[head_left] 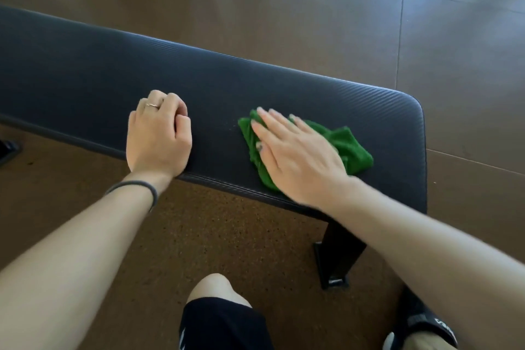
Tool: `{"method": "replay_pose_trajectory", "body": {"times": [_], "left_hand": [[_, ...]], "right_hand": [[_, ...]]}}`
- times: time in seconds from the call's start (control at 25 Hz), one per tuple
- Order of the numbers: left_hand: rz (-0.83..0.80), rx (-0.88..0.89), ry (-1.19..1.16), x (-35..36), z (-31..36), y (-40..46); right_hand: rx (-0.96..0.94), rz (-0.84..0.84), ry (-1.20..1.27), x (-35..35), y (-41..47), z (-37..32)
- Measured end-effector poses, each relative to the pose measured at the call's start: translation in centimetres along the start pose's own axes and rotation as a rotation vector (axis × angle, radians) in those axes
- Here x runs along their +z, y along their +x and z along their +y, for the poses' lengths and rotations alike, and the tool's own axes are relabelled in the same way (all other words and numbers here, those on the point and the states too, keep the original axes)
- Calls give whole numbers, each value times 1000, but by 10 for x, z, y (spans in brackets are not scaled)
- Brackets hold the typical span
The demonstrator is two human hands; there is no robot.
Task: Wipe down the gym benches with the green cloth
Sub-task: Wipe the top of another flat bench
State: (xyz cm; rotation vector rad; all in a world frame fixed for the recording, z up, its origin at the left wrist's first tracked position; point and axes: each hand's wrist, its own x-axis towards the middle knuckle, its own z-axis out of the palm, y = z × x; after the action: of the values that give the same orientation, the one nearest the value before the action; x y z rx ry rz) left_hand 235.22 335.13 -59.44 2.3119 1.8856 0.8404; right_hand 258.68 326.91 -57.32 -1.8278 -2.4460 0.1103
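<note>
A long black padded gym bench point(85, 71) runs from the left edge to the right of the view. The crumpled green cloth point(349, 148) lies on its top near the right end. My right hand point(295, 150) presses flat on the cloth with straight fingers pointing up-left, covering most of it. My left hand point(159, 133) rests on the bench's near edge to the left of the cloth, fingers curled under, holding nothing.
The bench's black metal leg point(338, 258) stands on brown speckled floor below its right end. My knee in black shorts point(218, 310) and a black shoe point(426, 324) are at the bottom. Brown floor tiles lie beyond the bench.
</note>
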Motion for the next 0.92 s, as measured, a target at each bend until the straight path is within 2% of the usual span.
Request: {"method": "replay_pose_trajectory", "body": {"times": [0.12, 0.2, 0.36, 0.48, 0.68, 0.92], "left_hand": [[1, -13, -60, 0, -1, -2], [12, -23, -82, -1, -4, -3], [19, -23, -94, 0, -2, -4], [37, -24, -105, 1, -2, -4], [23, -40, -92, 3, -5, -3], [29, -67, -92, 0, -3, -4]], "right_hand": [[119, -21, 5, 3, 68, -1], [154, 7, -4, 7, 66, -16], [-75, 19, -35, 12, -10, -51], [-189, -25, -42, 8, 5, -41], [33, -5, -39, 12, 85, -56], [-282, 43, -126, 10, -20, -25]]}}
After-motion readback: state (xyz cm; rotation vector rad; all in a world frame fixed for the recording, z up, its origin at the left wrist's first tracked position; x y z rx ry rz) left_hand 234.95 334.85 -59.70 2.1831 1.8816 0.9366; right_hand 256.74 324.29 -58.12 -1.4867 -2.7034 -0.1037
